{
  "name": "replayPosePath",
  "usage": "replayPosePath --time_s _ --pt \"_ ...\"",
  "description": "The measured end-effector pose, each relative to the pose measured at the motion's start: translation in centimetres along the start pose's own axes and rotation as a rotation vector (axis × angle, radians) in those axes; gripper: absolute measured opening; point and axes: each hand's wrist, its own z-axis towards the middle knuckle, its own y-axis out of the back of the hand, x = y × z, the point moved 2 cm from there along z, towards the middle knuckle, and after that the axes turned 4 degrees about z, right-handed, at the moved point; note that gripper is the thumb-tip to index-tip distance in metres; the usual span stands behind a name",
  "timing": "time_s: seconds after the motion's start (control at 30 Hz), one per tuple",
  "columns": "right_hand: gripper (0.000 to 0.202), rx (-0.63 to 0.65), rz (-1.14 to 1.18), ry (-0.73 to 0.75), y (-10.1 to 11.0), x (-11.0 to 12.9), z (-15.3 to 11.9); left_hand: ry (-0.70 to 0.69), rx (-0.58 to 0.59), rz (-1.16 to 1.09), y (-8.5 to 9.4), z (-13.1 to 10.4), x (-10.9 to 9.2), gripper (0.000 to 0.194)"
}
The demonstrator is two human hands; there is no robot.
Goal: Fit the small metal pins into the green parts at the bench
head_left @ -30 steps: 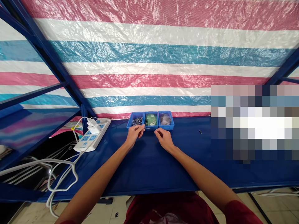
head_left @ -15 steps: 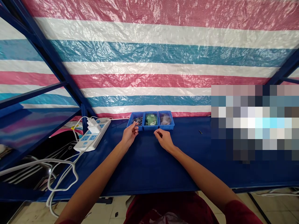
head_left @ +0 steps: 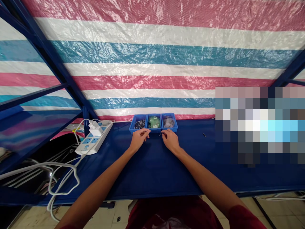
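Note:
My left hand is closed in a pinch at the front of the left blue bin, its fingertips by the middle blue bin; anything between them is too small to make out. Opposite it, my right hand pinches a small dark thin piece in front of the right blue bin. Small dark and silver rod-like pieces fill the left bin. The middle one holds a green bundle, the right one clear plastic bags.
A small dark rod lies on the blue table to the right. At left, a white power strip with a plugged-in adapter trails white cables. Striped sheeting hangs behind; the far right is blurred out.
My left hand has moved right, away from the left bin's contents. My right hand has shifted slightly right and forward, and a small dark piece now shows at its fingertips.

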Motion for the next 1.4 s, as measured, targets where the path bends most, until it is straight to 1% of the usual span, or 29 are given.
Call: replayPosePath --time_s 0.07,0.1,0.17,0.23,0.4,0.53,0.6,0.7,0.9,1.17,1.3,1.4 --pt "0.033 0.135 -0.131 0.024 -0.42 0.18 -0.03 -0.053 0.021 0.079 -0.29 -0.26 -0.21 0.027" --pt "0.035 0.181 -0.183 0.036 -0.6 0.28 -0.05 -0.073 0.029 0.106 -0.37 -0.35 -0.29 0.027" --pt "0.037 0.233 -0.257 0.066 -0.91 0.46 -0.05 -0.106 0.041 0.157 -0.44 -0.47 -0.42 0.026" --pt "0.036 0.253 -0.296 0.095 -1.09 0.58 -0.03 -0.13 0.054 0.206 -0.45 -0.53 -0.51 0.026" --pt "0.032 0.268 -0.283 0.116 -1.08 0.65 -0.01 -0.166 0.06 0.31 -0.45 -0.61 -0.56 0.027" --pt "0.034 0.232 -0.304 0.071 -0.95 0.59 0.0 -0.179 0.067 0.341 -0.49 -0.66 -0.5 0.029" --pt "0.033 0.24 -0.333 0.054 -1.01 0.55 0.01 -0.181 0.07 0.347 -0.52 -0.68 -0.46 0.03" --pt "0.029 0.25 -0.348 0.073 -1.06 0.54 -0.01 -0.183 0.074 0.343 -0.54 -0.68 -0.4 0.028" --pt "0.032 0.225 -0.332 0.081 -0.88 0.69 -0.09 -0.188 0.077 0.36 -0.52 -0.63 -0.29 0.029" --pt "0.03 0.261 -0.32 0.127 -0.96 0.78 -0.09 -0.195 0.08 0.344 -0.6 -0.58 -0.1 0.027" --pt "0.037 0.242 -0.334 0.121 -0.96 0.91 -0.12 -0.188 0.084 0.34 -0.61 -0.6 -0.09 0.026" --pt "0.037 0.263 -0.35 0.133 -1.04 1.0 -0.13 -0.185 0.091 0.343 -0.62 -0.6 -0.04 0.026"
